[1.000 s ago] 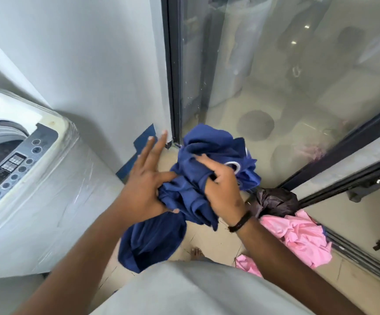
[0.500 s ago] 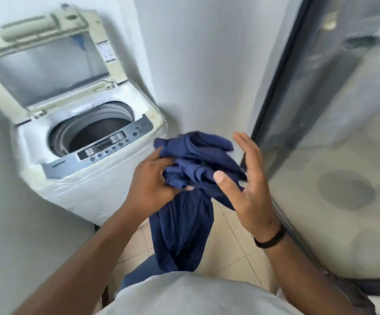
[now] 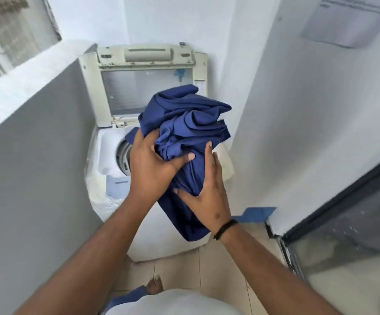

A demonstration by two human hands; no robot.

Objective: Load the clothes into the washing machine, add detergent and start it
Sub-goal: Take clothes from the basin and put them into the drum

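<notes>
Both hands now clutch the bundle at mid-frame: right hand [image 3: 207, 196] low, left hand [image 3: 152, 164] higher, fingers curled into the navy garment [image 3: 184, 133]. A second ago the washer sat off left; now the washing machine [image 3: 107, 160] lies dead ahead, lid up, so loading looks imminent. The bundle's long axis runs lower right to upper centre, over the drum mouth.
</notes>
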